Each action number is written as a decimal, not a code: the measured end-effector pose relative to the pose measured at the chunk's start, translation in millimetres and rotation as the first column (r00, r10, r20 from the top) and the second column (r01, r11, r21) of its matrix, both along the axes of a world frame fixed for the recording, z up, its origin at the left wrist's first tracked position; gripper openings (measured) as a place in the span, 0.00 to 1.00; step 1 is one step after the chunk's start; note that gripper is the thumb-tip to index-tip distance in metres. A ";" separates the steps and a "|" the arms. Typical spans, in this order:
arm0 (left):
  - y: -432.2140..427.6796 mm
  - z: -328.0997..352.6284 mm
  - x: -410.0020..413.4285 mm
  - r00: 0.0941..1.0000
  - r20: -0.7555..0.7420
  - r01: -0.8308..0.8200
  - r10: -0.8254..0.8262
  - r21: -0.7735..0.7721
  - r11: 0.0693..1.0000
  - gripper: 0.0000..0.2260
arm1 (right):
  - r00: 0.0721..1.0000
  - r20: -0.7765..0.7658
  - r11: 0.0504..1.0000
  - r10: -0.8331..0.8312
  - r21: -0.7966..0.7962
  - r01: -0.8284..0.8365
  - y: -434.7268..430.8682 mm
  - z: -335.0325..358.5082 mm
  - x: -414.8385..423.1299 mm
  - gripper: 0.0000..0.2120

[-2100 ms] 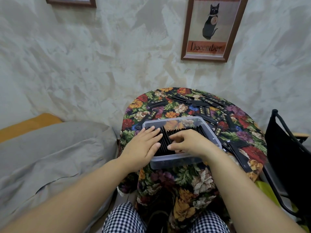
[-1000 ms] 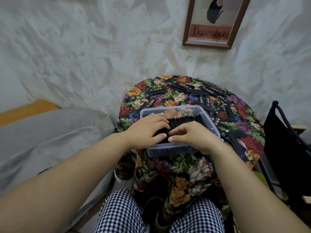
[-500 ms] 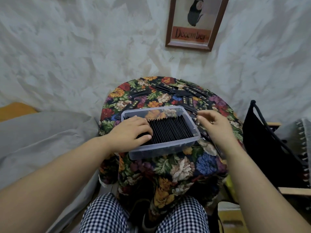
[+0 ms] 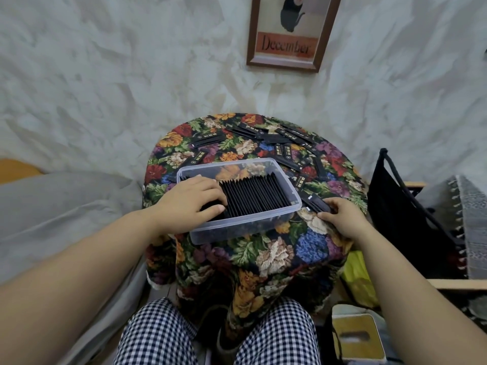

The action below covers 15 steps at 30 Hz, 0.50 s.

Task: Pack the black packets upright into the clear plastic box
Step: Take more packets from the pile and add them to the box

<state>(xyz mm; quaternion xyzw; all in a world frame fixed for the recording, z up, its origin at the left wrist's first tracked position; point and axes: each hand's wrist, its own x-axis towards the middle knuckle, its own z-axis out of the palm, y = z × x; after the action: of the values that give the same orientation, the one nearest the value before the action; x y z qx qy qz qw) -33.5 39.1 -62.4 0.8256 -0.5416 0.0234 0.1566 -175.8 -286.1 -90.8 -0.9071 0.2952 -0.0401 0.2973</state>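
**Packets stand in a row; right hand on a loose one**

Rough white plaster backs a small round table [image 4: 276, 254] draped in a dark floral cloth, with a framed "December" print [image 4: 286, 46] hanging above it.

On the near half of the table sits the clear plastic box [image 4: 245, 229], its long side running left to right and skewed a little, the right end farther away. Inside, a row of black packets [image 4: 257, 194] stands on edge, packed face to face, the top edges running away from the viewer and fanning slightly. The far strip of the box shows only the cloth through its floor.

The left hand [image 4: 189, 204] lies palm down over the left end of the row, fingers spread flat on the packet tops, pressing rather than gripping.

The right hand [image 4: 342, 217] rests on the cloth just right of the box, thumb and fingertips pinched on a loose packet [image 4: 315, 202] that lies flat, its long axis angled up-left toward the box corner.

More loose packets [image 4: 268, 138] lie scattered flat across the far side at mixed angles.
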 end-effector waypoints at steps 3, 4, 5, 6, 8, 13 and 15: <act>-0.2 -0.8 0.4 1.000 0.009 -0.004 0.004 0.006 1.000 0.28 | 0.991 -0.113 0.993 0.074 -0.083 -0.084 -4.9 6.7 5.2 0.05; -0.3 -1.1 0.7 1.000 0.011 -0.004 0.004 0.009 1.000 0.29 | 0.987 -0.129 0.991 0.091 -0.089 -0.103 -8.1 8.5 6.6 0.04; -0.3 -1.4 1.0 1.000 0.011 -0.002 0.002 0.011 1.000 0.29 | 0.987 -0.131 0.989 0.098 -0.097 -0.111 -10.9 11.1 7.4 0.04; -0.3 -2.1 1.3 1.000 0.010 0.002 -0.002 0.007 1.000 0.32 | 0.988 -0.123 0.989 0.091 -0.109 -0.104 -15.0 14.1 8.3 0.05; 0.1 -3.1 1.6 1.000 0.004 0.008 -0.008 -0.007 1.000 0.37 | 0.992 -0.107 0.985 0.071 -0.150 -0.087 -25.0 20.5 9.8 0.06; 0.4 -5.0 2.2 1.000 0.001 0.005 -0.005 -0.030 1.000 0.38 | 0.957 -0.234 0.971 0.169 -0.126 -0.202 -45.4 31.9 14.3 0.25; 0.2 -5.4 2.6 1.000 0.004 0.005 -0.005 -0.035 0.999 0.37 | 0.946 -0.258 0.970 0.197 -0.086 -0.225 -44.7 32.0 16.9 0.26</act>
<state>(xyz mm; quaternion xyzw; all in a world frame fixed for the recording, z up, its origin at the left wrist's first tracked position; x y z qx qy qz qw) -30.9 39.3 -67.8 0.8213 -0.5434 0.0341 0.1701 -158.9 -330.8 -58.8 -0.9469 0.2281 0.0886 0.2085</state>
